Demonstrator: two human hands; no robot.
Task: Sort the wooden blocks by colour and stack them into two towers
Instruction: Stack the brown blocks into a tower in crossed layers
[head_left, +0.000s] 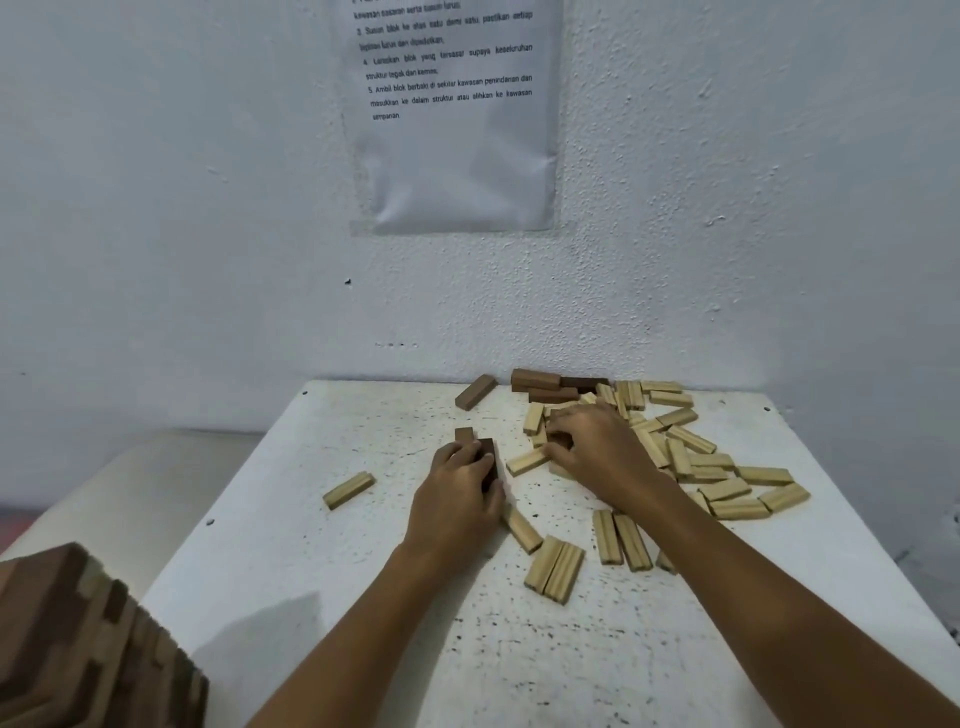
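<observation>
Two hands work mid-frame on the white table (322, 597). Left hand (457, 499) has fingers curled round dark brown blocks (488, 462), gripped upright-ish, one more brown end (464, 434) poking out behind. Right hand (597, 447) is down in the pale block pile (696, 467), fingers curled onto something brown (561, 440) under the fingertips; looks like a pinch, but the grip itself is mostly hidden.

Where the blocks are: pale ones scattered right of centre and lower centre, one stray pale block (348, 489) left of the left hand. More brown blocks (540, 383) lie top centre by the wall, one loose brown block (475, 392) just left of them. No towers on the table yet. A mixed-colour stack (78, 639) sits blurred in the lower left corner, off the table.

Step, as judged: picking browns out of the pale pile. To do it well: lift the brown piece straight up so neighbours don't drag, collect browns on the left side well apart from pale ones, then lay a flat, squared base layer before going up.
</observation>
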